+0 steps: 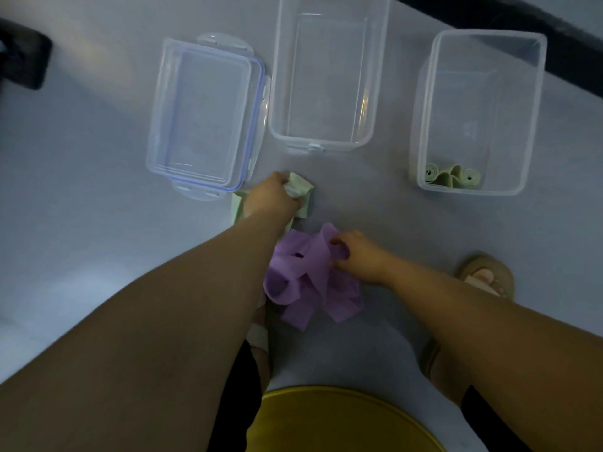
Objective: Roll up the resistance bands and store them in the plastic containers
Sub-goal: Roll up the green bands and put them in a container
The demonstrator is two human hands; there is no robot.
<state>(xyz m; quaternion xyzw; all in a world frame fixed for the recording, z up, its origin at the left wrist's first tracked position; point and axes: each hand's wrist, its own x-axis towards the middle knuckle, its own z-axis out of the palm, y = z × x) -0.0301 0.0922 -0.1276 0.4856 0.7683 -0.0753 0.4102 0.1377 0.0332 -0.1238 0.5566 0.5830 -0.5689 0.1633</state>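
head view: I'm looking straight down at a pale grey floor (81,207); everything sits on it.
left hand (272,197): I see it closed on a crumpled pale green band (298,187), just below the near corner of the lid. Part of the band pokes out on both sides of the wrist and lies flat on the floor.
right hand (359,256): fingers pinched on a fold of the purple band (306,278), thumb side toward the pile.
purple band: loose tangled heap of loops on the floor, between the two forearms, just nearer to me than the green band. Not rolled.
lid (205,115): clear, blue seal, clip tabs on its far and near ends; lying flat at the left of the row, touching or almost touching the middle container, I can't tell which.
middle container (326,138): clear plastic, open top, nothing visible inside; far end cut off by the top edge of frame.
right container (522,125): clear, open, well apart from the middle one. Rolled green bands (452,177) sit at its near end; looks like two or three rolls, count unclear.
feet: a sandal (486,275) on the right foot by the right forearm; the left foot mostly hidden under the left arm.
clothing: yellow garment (326,419) at the bottom edge.
far right corner: dark edge (554,34) running diagonally, can't identify.
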